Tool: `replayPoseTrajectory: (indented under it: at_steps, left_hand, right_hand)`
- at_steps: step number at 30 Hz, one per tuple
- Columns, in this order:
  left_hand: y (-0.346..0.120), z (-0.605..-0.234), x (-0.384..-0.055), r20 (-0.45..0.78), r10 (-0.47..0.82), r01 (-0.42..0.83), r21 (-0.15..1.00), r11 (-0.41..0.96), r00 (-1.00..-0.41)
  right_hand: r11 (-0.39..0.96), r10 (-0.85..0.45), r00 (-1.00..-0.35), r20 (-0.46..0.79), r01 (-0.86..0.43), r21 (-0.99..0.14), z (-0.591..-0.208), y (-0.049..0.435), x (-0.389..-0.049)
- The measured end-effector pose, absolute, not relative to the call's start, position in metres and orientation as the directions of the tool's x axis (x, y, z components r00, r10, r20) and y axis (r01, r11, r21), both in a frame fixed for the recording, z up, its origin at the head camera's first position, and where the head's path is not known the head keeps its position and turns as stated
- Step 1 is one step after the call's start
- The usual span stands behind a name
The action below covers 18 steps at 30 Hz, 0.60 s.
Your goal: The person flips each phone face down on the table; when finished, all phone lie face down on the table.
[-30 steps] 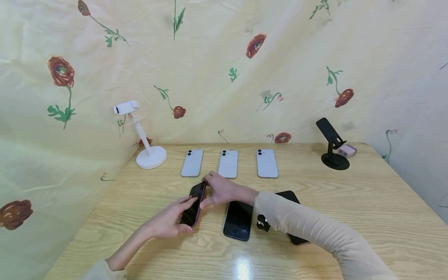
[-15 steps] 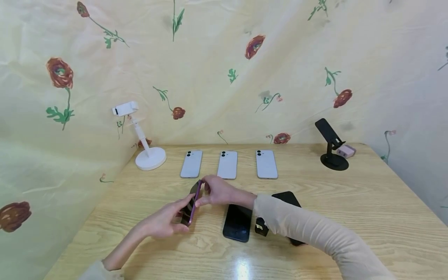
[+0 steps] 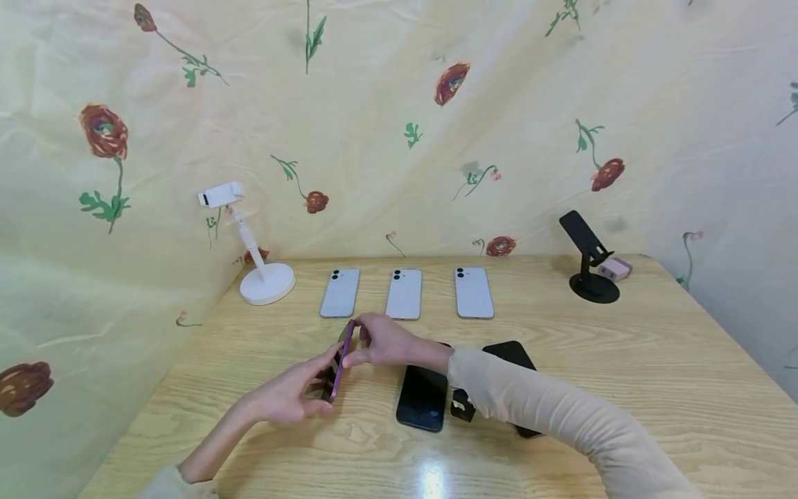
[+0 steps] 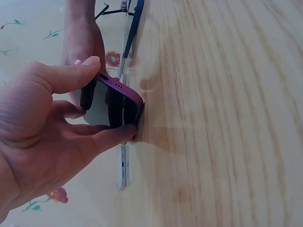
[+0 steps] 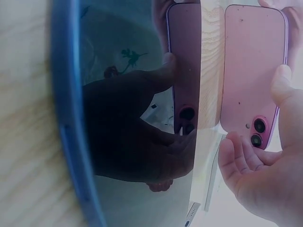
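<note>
Head | pink phone: tilted between left hand and right hand | both gripping

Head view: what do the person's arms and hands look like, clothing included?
The right sleeve is long, plain and cream, with wrinkles. The left sleeve is similar, mostly out of frame. The left hand and right hand are bare, with no gloves or rings visible. A black piece shows by the right sleeve; I can't tell whether it is worn.
</note>
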<state>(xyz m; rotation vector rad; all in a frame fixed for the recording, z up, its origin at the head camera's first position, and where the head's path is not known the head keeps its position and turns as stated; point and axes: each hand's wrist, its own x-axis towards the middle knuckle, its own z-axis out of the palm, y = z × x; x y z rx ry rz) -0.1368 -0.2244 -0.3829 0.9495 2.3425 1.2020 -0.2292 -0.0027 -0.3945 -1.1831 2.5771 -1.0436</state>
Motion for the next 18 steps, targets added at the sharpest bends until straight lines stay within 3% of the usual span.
replayPoseTrajectory:
  at_steps: [18]
  left_hand:
    - [-0.2251,-0.3813,-0.1369,-0.024,0.671,0.351,0.838,0.418,-0.741]
  right_hand:
    - [0.458,-0.705,-0.682,0.196,-0.648,-0.609,-0.3917,-0.0053,-0.2292]
